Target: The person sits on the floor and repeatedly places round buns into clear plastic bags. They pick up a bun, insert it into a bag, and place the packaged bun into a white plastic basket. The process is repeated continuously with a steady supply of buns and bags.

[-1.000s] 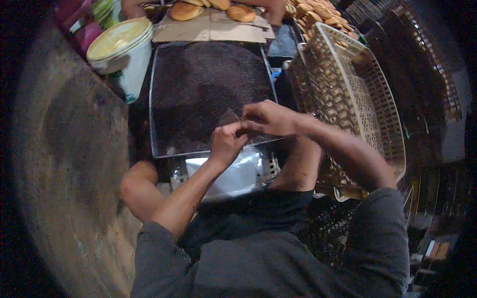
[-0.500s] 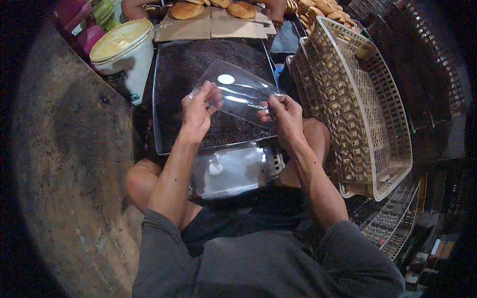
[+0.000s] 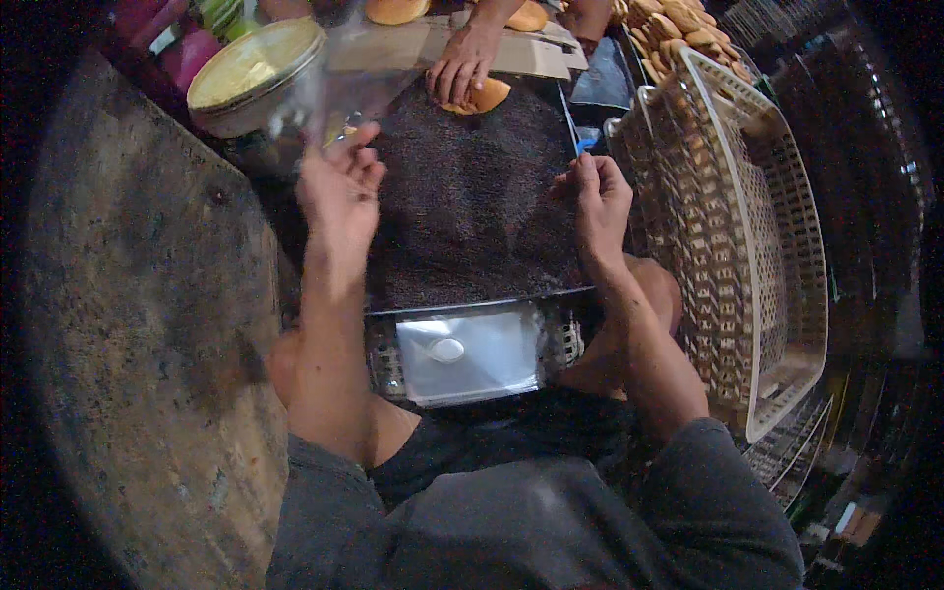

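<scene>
My left hand [image 3: 341,202] is closed on a clear plastic bag [image 3: 339,84], which is smeared by motion and partly covers the bucket. My right hand [image 3: 602,202] is pinched at the right edge of a dark, rough-topped tray [image 3: 472,216]; whether anything lies between its fingers cannot be made out. At the tray's far side another person's hand [image 3: 467,64] rests on a golden bun [image 3: 484,98]. Just below the tray, in front of my lap, lie clear plastic bags [image 3: 492,369] with a white round mark.
A bucket of pale yellow cream [image 3: 258,74] stands at the far left. More buns [image 3: 398,10] sit on cardboard [image 3: 393,49] beyond the tray. To the right a cream plastic crate [image 3: 752,246] stands on its side, with a heap of baked pieces [image 3: 678,29] behind it. Wooden boards [image 3: 147,324] lie left.
The clear bag, held between both my hands before, has swung up and left with my left hand. My right hand has moved slightly right. Another person's hand has brought a bun onto the tray.
</scene>
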A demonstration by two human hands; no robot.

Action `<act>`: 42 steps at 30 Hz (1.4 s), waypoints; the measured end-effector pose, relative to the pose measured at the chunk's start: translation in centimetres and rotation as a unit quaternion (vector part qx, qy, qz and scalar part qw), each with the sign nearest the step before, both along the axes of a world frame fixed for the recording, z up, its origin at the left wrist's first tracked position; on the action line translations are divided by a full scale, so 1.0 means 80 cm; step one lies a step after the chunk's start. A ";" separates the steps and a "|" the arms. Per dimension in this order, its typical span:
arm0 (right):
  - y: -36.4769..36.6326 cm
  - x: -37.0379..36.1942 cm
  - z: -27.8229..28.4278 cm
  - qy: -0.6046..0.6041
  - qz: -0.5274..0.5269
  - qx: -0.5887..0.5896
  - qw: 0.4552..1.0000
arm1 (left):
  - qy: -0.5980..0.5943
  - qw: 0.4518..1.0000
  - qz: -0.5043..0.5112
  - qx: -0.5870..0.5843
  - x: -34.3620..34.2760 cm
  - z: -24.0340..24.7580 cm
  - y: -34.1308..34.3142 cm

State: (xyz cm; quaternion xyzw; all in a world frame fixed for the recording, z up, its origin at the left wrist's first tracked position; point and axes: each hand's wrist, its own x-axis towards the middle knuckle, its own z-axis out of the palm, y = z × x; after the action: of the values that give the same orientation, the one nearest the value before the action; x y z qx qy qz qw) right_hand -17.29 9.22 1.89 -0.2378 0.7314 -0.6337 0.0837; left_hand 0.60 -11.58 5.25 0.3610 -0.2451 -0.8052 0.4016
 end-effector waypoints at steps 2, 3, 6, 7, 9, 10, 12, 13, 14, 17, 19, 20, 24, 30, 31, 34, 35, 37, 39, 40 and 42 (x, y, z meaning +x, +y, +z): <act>-0.020 -0.006 -0.014 0.107 -0.024 0.020 0.994 | -0.009 0.998 -0.008 -0.059 -0.010 0.008 0.015; -0.039 -0.003 -0.013 0.184 -0.032 0.032 0.982 | -0.011 0.997 -0.011 -0.076 -0.011 0.012 0.016; -0.092 -0.024 -0.014 0.324 0.036 0.056 0.944 | -0.022 0.992 -0.008 -0.123 -0.007 0.023 0.016; -0.115 -0.033 -0.007 0.396 0.055 0.105 0.911 | -0.019 0.992 0.005 -0.127 -0.002 0.029 0.018; -0.158 -0.059 -0.009 0.493 0.074 0.186 0.847 | -0.008 0.993 0.021 -0.115 -0.002 0.027 0.016; -0.186 -0.075 -0.021 0.519 0.084 0.212 0.824 | -0.005 0.994 0.035 -0.100 0.003 0.029 0.013; -0.237 -0.109 -0.048 0.542 0.123 0.279 0.783 | 0.005 0.995 0.049 -0.088 0.009 0.029 0.007; -0.256 -0.127 -0.060 0.516 0.180 0.315 0.776 | 0.013 0.995 0.047 -0.092 0.010 0.031 0.004; -0.273 -0.158 -0.074 0.467 0.251 0.341 0.776 | 0.024 0.994 0.038 -0.095 0.004 0.030 0.003; -0.310 -0.177 -0.058 0.109 0.473 0.377 0.789 | 0.019 0.993 0.068 -0.099 0.011 0.024 -0.003; -0.308 -0.134 -0.036 0.205 0.450 0.450 0.744 | 0.016 0.991 0.091 -0.095 0.023 0.022 -0.005; -0.301 -0.119 -0.022 0.249 0.430 0.487 0.718 | 0.021 0.991 0.094 -0.097 0.024 0.019 -0.008; -0.257 -0.124 -0.072 0.368 0.252 0.417 0.792 | 0.038 0.993 0.076 -0.085 0.024 0.031 -0.010; -0.146 -0.054 -0.127 0.373 0.051 0.209 0.903 | -0.008 0.982 0.109 -0.152 0.026 0.025 -0.004; -0.138 -0.054 -0.128 0.416 0.014 0.255 0.873 | -0.021 0.983 0.106 -0.149 0.026 0.023 -0.006; -0.144 -0.093 -0.093 0.251 0.059 0.267 0.929 | -0.048 0.981 0.087 -0.165 0.029 0.014 -0.017; -0.137 -0.111 -0.079 0.249 0.056 0.218 0.942 | -0.048 0.978 0.076 -0.189 0.028 0.015 -0.018; -0.106 -0.123 -0.044 0.155 0.113 0.153 0.970 | -0.086 0.967 0.089 -0.221 0.025 0.020 -0.013; -0.057 -0.112 0.006 0.090 0.138 0.137 0.977 | -0.080 0.958 0.121 -0.246 0.025 0.008 -0.019; -0.026 -0.092 0.043 0.010 0.149 0.135 0.980 | -0.076 0.954 0.136 -0.258 0.027 0.003 -0.024; 0.039 -0.108 0.064 -0.018 0.154 0.086 0.984 | -0.077 0.943 0.085 -0.312 0.021 0.007 -0.022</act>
State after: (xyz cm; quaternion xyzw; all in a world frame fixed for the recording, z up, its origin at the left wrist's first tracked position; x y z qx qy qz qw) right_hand -25.91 12.34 7.03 -0.3282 0.7362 -0.5520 0.2133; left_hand 2.28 -13.32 5.81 0.2977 -0.4827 -0.6207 0.5414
